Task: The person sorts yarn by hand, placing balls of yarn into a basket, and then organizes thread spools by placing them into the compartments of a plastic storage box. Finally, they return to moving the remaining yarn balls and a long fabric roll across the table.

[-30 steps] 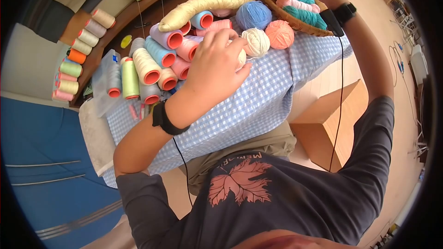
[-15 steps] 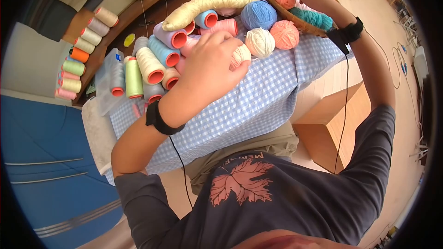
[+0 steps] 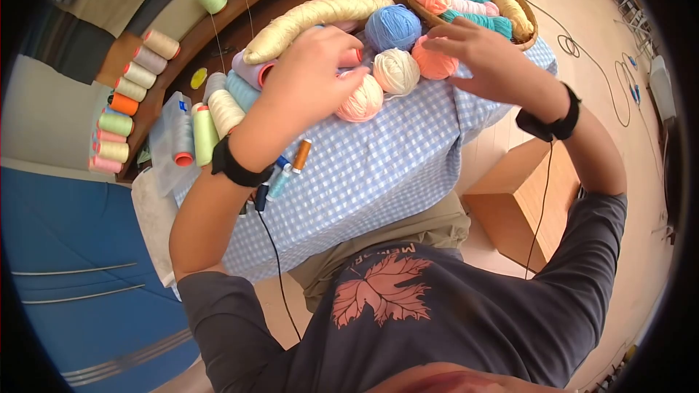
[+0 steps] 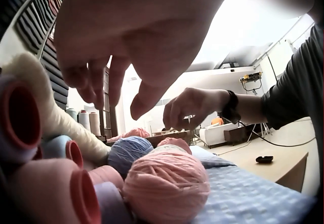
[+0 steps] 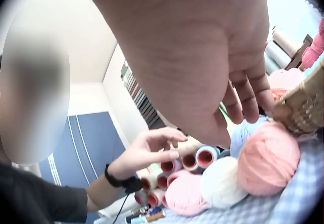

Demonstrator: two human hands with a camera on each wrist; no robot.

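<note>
- Two hands: the left hand [image 3: 309,76] hangs over the thread cones and pale pink ball, fingers loosely bent and apart, holding nothing.
- The right hand [image 3: 486,62] hovers above the coral ball, fingers loosely extended and slightly bent, gripping nothing.
- Four balls of yarn sit together on one checked cloth [image 3: 408,127]: one pale pink ball [image 3: 361,100] in front, one white ball [image 3: 395,73], one coral ball [image 3: 437,65] by the basket, one blue ball [image 3: 393,28] behind.
- One wicker basket [image 3: 533,38] beyond the right hand, with six skeins [image 3: 512,13] visible: two teal, one each coral, red, pale pink and yellow.
- One long cream skein [image 3: 313,20] behind the thread cones [image 3: 224,110], whose full count is hidden.
- At least three small spools [image 3: 301,156] near the left wristband [image 3: 244,166].
</note>
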